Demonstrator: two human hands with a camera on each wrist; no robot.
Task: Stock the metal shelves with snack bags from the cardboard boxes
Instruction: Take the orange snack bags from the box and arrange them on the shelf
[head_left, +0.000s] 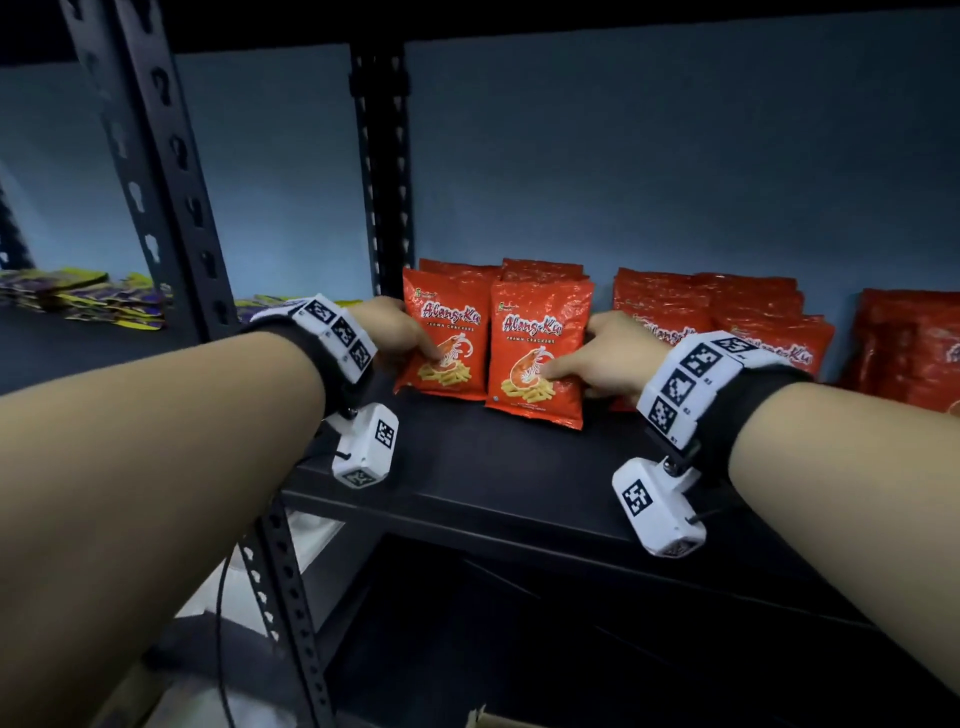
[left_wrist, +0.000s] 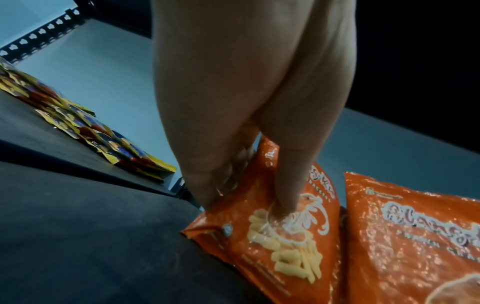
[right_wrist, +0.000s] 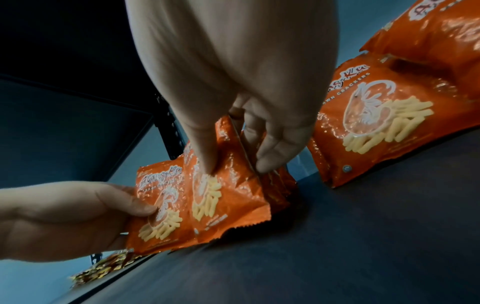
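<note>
Two orange-red prawn cracker bags stand side by side on the black metal shelf (head_left: 519, 467). My left hand (head_left: 413, 338) pinches the left bag (head_left: 447, 312), thumb on its front and fingers behind it, as the left wrist view shows for hand (left_wrist: 245, 202) and bag (left_wrist: 280, 246). My right hand (head_left: 592, 356) grips the right bag (head_left: 537, 312) the same way. In the right wrist view its thumb and fingers (right_wrist: 239, 164) straddle the bag's (right_wrist: 228, 197) edge, with more bags just behind. The left hand (right_wrist: 103, 205) and its bag (right_wrist: 158, 205) show there too.
Stacks of the same orange bags (head_left: 727, 322) lean against the blue back wall to the right, with another stack (head_left: 914, 343) farther right. Yellow and purple packets (head_left: 93, 301) lie on the neighbouring shelf at left. Black uprights (head_left: 171, 182) frame the bay. A cardboard corner (head_left: 498, 719) shows below.
</note>
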